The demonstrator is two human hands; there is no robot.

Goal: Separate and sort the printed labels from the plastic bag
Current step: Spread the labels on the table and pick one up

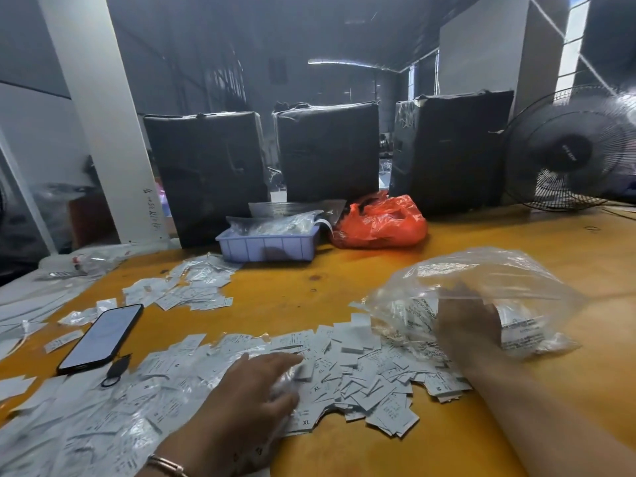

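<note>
A clear plastic bag (481, 280) lies on the yellow table (344, 297) at the right, with printed white labels still inside. My right hand (468, 325) reaches into the bag's mouth, seen through the film; its fingers are blurred. A wide heap of loose white labels (361, 370) spreads across the front of the table, some marked XL. My left hand (254, 383) rests on this heap with fingers bent over a bit of crumpled clear plastic and labels. A second cluster of labels (186, 287) lies farther back left.
A black phone (99, 339) and a black clip (115, 370) lie at the left. A lilac tray (265, 246) of bagged items, an orange bag (378, 222), three black wrapped boxes (327, 149) and a fan (571, 149) stand behind.
</note>
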